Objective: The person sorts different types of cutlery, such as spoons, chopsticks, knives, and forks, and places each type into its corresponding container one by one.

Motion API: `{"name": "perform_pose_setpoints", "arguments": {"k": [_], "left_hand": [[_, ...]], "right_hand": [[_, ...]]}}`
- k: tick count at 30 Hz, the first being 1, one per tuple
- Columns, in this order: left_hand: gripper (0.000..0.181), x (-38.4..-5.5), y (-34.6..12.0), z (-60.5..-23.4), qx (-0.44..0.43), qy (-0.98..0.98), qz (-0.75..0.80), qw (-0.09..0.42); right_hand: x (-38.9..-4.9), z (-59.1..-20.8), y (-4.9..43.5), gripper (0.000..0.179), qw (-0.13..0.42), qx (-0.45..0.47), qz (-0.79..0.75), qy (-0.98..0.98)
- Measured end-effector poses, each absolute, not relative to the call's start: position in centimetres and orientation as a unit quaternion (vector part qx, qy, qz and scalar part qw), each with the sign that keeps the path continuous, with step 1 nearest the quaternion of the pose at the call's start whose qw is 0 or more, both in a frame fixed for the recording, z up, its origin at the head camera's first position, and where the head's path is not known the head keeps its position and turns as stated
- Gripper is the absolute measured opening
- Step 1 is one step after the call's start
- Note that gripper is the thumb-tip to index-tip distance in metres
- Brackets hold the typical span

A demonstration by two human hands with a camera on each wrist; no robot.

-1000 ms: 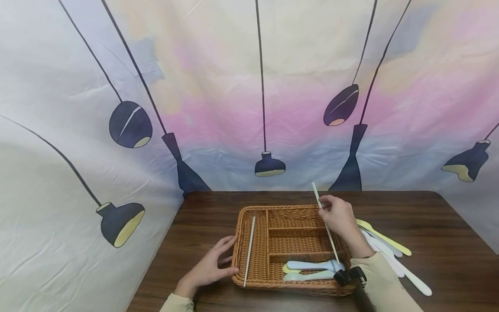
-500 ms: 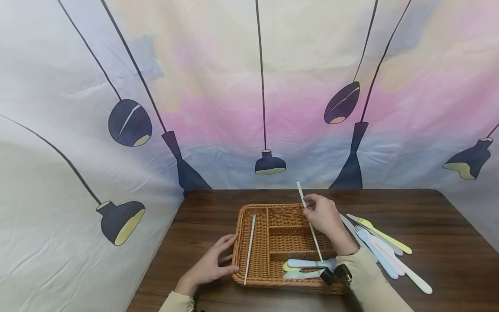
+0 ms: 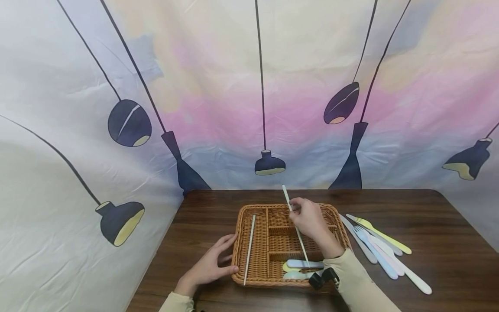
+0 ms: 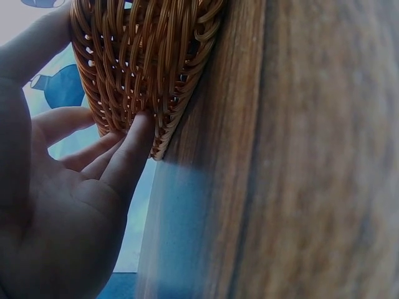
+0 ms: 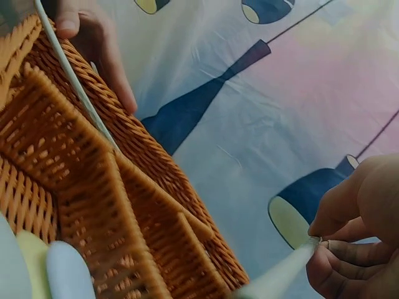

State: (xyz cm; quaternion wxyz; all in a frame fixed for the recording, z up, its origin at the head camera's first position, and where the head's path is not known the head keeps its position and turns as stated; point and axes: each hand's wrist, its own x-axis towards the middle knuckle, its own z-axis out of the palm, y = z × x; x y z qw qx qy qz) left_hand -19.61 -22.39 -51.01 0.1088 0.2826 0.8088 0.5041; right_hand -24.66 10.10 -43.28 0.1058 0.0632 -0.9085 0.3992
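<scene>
My right hand (image 3: pixel 308 219) pinches a pale chopstick (image 3: pixel 300 240) near its upper end, between thumb and fingertips. The chopstick slants over the middle of a wicker cutlery tray (image 3: pixel 268 242), its lower end above the spoons. In the right wrist view the held chopstick (image 5: pixel 277 274) is blurred near the camera. Another chopstick (image 3: pixel 250 249) lies lengthwise in the tray's left compartment. My left hand (image 3: pixel 208 264) rests against the tray's left side, fingers extended; in the left wrist view its fingertips touch the woven wall (image 4: pixel 134 68).
Blue, yellow and pale green spoons (image 3: pixel 298 275) lie in the tray's front compartment. On the wooden table (image 3: pixel 429 234) to the right is a pile of forks and knives (image 3: pixel 382 251). A printed cloth (image 3: pixel 218 108) hangs behind the table.
My right hand has carried the chopstick leftward over the tray, from its right side toward the middle, uncovering more of the cutlery pile. My left hand stays against the tray.
</scene>
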Motion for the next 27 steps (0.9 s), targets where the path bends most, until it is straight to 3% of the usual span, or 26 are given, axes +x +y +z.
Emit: {"name": "perform_pose_setpoints", "arguments": {"k": [27], "left_hand": [[0.082,-19.7,-22.5,-51.1,0.285,0.805,0.508,0.113]], "right_hand": [[-23.8,-44.1,5.3,0.03,0.082,0.115,0.421,-0.896]]}}
